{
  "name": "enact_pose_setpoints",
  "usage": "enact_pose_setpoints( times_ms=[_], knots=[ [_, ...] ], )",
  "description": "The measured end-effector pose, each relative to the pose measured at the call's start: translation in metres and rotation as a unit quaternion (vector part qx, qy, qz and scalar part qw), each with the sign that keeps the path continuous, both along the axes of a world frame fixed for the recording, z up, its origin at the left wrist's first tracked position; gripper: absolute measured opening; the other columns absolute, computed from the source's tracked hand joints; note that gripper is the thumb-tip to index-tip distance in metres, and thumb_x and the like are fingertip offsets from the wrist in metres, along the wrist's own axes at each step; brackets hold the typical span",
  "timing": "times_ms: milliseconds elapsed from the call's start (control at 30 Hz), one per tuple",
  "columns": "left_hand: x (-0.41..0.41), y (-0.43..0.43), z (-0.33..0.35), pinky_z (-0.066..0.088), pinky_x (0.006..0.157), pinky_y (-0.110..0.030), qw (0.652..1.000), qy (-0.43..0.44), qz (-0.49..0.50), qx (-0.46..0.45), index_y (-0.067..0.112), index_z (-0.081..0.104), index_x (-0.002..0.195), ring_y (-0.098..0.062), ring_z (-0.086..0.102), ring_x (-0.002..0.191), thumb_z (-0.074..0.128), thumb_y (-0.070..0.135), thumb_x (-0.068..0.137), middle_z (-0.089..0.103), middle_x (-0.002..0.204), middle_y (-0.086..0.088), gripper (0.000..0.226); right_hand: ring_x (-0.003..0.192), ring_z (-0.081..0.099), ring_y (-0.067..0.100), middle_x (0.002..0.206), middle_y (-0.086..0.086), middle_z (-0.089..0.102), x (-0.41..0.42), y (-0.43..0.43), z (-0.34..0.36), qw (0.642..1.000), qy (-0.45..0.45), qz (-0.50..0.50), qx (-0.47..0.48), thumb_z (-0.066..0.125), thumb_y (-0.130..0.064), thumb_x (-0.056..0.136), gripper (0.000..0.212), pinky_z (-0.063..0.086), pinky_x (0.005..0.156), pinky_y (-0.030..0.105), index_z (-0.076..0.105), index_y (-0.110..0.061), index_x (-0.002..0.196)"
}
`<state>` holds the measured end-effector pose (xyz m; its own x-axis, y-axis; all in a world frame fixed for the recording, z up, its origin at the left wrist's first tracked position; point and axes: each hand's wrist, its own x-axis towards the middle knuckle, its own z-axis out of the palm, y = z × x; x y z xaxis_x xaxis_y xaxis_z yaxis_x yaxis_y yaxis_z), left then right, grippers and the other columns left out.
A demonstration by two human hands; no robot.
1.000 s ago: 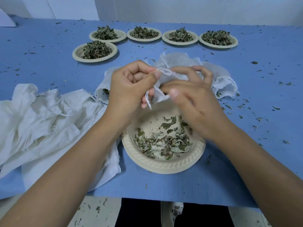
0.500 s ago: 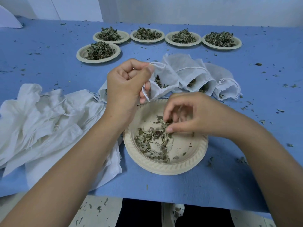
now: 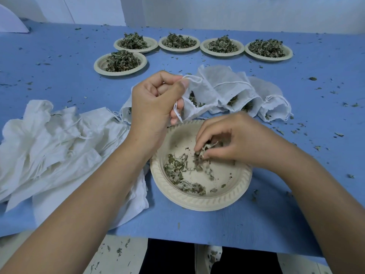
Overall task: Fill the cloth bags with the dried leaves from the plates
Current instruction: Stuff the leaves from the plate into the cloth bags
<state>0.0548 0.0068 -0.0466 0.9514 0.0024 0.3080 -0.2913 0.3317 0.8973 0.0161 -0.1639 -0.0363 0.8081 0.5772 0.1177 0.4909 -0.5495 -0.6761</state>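
Left hand is up at 11 o'clock of the near plate, thumb and curled fingers pinching the rim of one cloth bag, drawstring hanging below the fist. The bag mouth is held open over the plate's far edge, some leaf already visible inside. Right hand is down in the plate, fingertips bunched and closed on a small pinch of dried leaves; the rest lies thin across the plate floor toward 7 o'clock. Key relation: the mouth sits at roughly 12 o'clock from the right fingertips, near and higher. The bag's long axis seems to run from the mouth out toward 2 o'clock. So the pinch likely lifts up and away into it, with the right hand carrying and the left only holding it open. Filled bags lie at 1 o'clock, the empty bag pile at 9 o'clock, and five heaped plates at the far side of the table.
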Motion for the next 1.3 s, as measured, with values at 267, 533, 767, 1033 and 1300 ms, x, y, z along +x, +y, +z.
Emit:
enact_pose_setpoints(
  times_ms=[267, 533, 767, 1033, 1300],
  knots=[
    [-0.007, -0.002, 0.000, 0.035, 0.034, -0.016, 0.994, -0.037, 0.012, 0.100, 0.012, 0.062, 0.075, -0.005, 0.046, 0.033, 0.066, 0.004, 0.090, 0.056, 0.046, 0.004, 0.018, 0.080, 0.066, 0.017, 0.084, -0.002, 0.071, -0.001, -0.004, 0.008, 0.928, -0.059, -0.051, 0.364, 0.075, 0.000, 0.069, 0.017, 0.053, 0.073, 0.024, 0.072, -0.008, 0.084],
    [-0.013, -0.005, 0.000, 0.038, 0.034, -0.018, 0.989, -0.061, -0.018, 0.132, 0.009, 0.061, 0.077, -0.007, 0.048, 0.034, 0.065, 0.001, 0.089, 0.058, 0.048, 0.005, 0.015, 0.083, 0.060, 0.013, 0.095, 0.010, 0.066, 0.004, 0.007, -0.012, 0.936, -0.314, -0.134, 0.081, 0.071, -0.001, 0.080, 0.020, 0.048, 0.077, 0.020, 0.071, -0.003, 0.101],
    [-0.013, -0.005, 0.000, 0.037, 0.034, -0.017, 0.990, -0.052, 0.013, 0.132, 0.009, 0.061, 0.077, -0.007, 0.047, 0.033, 0.066, 0.003, 0.089, 0.058, 0.047, 0.005, 0.015, 0.084, 0.060, 0.017, 0.094, 0.009, 0.058, 0.000, 0.009, -0.010, 0.924, -0.312, -0.155, 0.156, 0.065, 0.008, 0.079, 0.017, 0.055, 0.076, 0.029, 0.061, 0.001, 0.095],
    [-0.010, -0.005, -0.002, 0.036, 0.034, -0.015, 0.990, -0.049, -0.003, 0.132, 0.010, 0.062, 0.077, -0.007, 0.047, 0.032, 0.065, 0.002, 0.090, 0.058, 0.046, 0.005, 0.015, 0.082, 0.065, 0.022, 0.092, 0.006, 0.070, 0.003, 0.008, -0.014, 0.918, -0.363, -0.143, 0.066, 0.068, 0.007, 0.078, 0.017, 0.053, 0.068, 0.040, 0.072, -0.002, 0.092],
    [-0.006, -0.004, -0.003, 0.040, 0.036, -0.019, 0.992, -0.041, -0.039, 0.116, 0.010, 0.063, 0.076, -0.006, 0.044, 0.032, 0.066, 0.003, 0.089, 0.058, 0.046, 0.005, 0.015, 0.072, 0.061, 0.021, 0.078, 0.008, 0.066, 0.002, 0.013, -0.015, 0.915, -0.365, -0.139, 0.100, 0.064, 0.013, 0.077, 0.014, 0.050, 0.066, 0.033, 0.069, 0.000, 0.075]
  ],
)
